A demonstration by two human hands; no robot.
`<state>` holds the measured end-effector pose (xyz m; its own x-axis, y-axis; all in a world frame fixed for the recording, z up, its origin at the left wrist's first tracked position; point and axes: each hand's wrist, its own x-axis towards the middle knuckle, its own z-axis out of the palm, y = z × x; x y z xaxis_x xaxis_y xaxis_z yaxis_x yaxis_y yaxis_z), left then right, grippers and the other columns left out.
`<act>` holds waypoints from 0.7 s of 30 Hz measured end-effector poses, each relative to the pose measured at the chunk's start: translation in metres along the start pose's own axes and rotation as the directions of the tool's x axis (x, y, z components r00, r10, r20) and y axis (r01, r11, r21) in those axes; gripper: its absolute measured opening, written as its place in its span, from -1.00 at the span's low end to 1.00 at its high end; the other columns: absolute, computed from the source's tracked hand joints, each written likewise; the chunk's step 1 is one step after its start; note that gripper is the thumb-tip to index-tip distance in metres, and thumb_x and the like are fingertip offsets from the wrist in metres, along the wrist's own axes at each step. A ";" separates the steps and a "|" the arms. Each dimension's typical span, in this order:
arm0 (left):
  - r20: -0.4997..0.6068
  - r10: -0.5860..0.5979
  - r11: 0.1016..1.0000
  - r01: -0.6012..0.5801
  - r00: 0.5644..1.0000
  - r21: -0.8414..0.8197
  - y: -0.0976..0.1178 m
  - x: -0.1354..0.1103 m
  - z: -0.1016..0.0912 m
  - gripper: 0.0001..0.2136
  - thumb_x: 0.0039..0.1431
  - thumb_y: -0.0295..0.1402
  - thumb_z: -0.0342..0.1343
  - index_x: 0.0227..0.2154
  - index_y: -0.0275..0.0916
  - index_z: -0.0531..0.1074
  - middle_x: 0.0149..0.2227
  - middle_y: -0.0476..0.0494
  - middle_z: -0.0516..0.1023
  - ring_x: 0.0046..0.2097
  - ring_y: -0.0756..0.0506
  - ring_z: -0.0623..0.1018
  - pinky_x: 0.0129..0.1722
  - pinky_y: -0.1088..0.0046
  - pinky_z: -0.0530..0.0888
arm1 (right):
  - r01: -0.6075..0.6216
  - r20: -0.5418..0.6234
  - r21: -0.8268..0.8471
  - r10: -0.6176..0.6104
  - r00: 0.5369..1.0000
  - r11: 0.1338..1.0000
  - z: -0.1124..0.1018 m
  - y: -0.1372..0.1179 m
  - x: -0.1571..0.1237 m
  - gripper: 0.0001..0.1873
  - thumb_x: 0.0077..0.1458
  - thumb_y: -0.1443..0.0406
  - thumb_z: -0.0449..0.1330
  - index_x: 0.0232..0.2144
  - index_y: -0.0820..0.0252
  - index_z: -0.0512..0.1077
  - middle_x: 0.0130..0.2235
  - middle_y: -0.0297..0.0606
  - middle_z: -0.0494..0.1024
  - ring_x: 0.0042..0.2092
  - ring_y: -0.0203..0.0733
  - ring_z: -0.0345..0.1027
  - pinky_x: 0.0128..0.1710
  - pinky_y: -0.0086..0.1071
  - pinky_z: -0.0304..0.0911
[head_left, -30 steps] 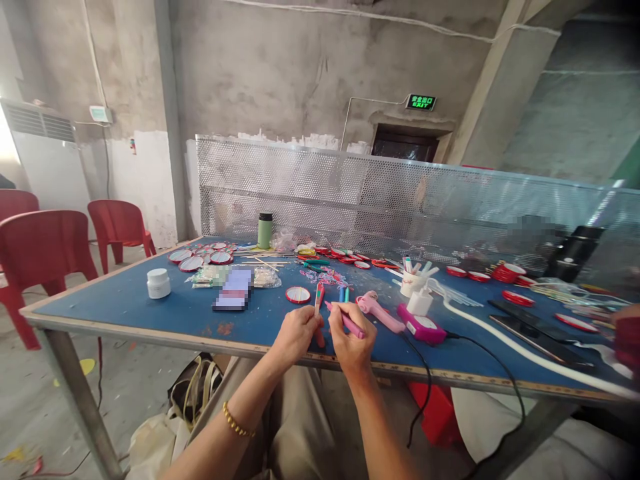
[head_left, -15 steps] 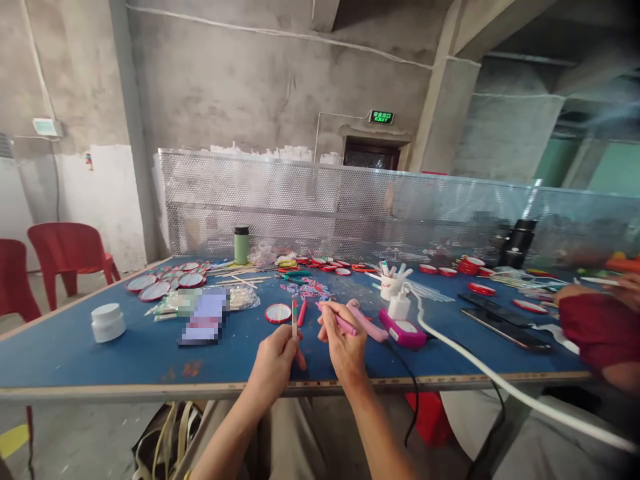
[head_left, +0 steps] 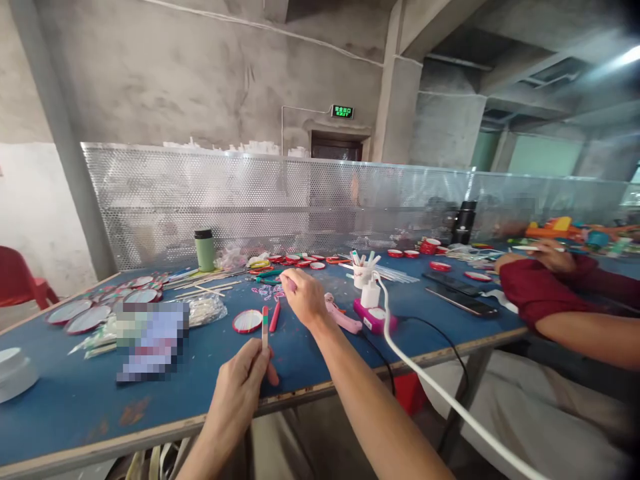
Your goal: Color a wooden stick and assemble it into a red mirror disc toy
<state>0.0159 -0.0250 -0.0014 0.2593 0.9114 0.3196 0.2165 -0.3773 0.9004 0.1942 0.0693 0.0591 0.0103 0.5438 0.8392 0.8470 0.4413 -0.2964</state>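
My left hand is closed around a narrow flat stick that stands upright, with red, green and white bands at its top. Farther forward over the table is my right hand, its fingers closed on a pink pen-shaped tool that is mostly hidden by the hand. The right fingers are near small pink and blue pieces and a pair of green-handled pliers. Between the hands lie a red pen-like stick and a round disc with a red rim.
A white cup of sticks, a pink curved tool and a purple power block with a white cable stand to the right. Red-rimmed discs, a white jar and a green bottle are leftward. A co-worker's maroon sleeve is at right.
My right hand has moved forward and left, away from the left hand, turning its back toward me. The left hand still holds the stick. The view has swung right.
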 end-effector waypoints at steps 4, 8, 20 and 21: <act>-0.002 -0.006 0.998 0.006 1.000 0.057 0.001 -0.001 -0.001 -0.63 0.30 -0.03 -0.07 -0.40 -0.20 0.43 -0.51 0.00 0.56 -0.63 0.02 0.30 -0.61 0.54 0.25 | -0.001 0.059 -0.109 0.008 0.998 0.994 0.001 0.001 -0.005 -0.79 0.27 0.33 0.09 -0.39 0.11 0.47 -0.40 -0.34 0.55 -0.35 -0.27 0.37 -0.33 -0.48 0.07; 0.003 0.010 0.995 -0.010 1.000 0.101 0.000 0.000 -0.002 -0.63 0.31 -0.05 -0.09 -0.43 -0.19 0.42 -0.51 0.00 0.56 -0.62 0.02 0.31 -0.58 0.54 0.26 | -0.039 0.059 -0.188 0.051 0.997 0.981 -0.007 0.008 -0.001 -0.75 0.29 0.33 0.05 -0.41 0.13 0.46 -0.42 -0.33 0.54 -0.38 -0.26 0.34 -0.36 -0.45 0.01; -0.030 0.061 0.989 -0.056 0.998 0.138 0.005 -0.001 -0.001 -0.62 0.33 -0.11 -0.09 -0.53 -0.19 0.38 -0.54 0.02 0.53 -0.45 -0.04 0.43 -0.39 0.51 0.27 | -0.043 0.065 -0.293 0.065 0.996 0.955 -0.011 0.010 -0.003 -0.74 0.26 0.35 0.07 -0.47 0.13 0.45 -0.48 -0.36 0.52 -0.44 -0.27 0.30 -0.41 -0.42 -0.06; -0.031 0.064 0.988 -0.059 0.997 0.141 0.005 -0.001 -0.001 -0.62 0.33 -0.11 -0.09 -0.53 -0.19 0.38 -0.54 0.01 0.53 -0.44 -0.04 0.44 -0.37 0.51 0.27 | -0.043 0.067 -0.297 0.066 0.996 0.954 -0.012 0.010 -0.003 -0.74 0.26 0.35 0.07 -0.47 0.13 0.45 -0.48 -0.36 0.51 -0.44 -0.27 0.30 -0.41 -0.42 -0.05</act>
<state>0.0157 -0.0271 0.0030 0.2435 0.8900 0.3854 0.3317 -0.4498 0.8292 0.2094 0.0637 0.0594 0.0307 0.6187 0.7850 0.9655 0.1850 -0.1835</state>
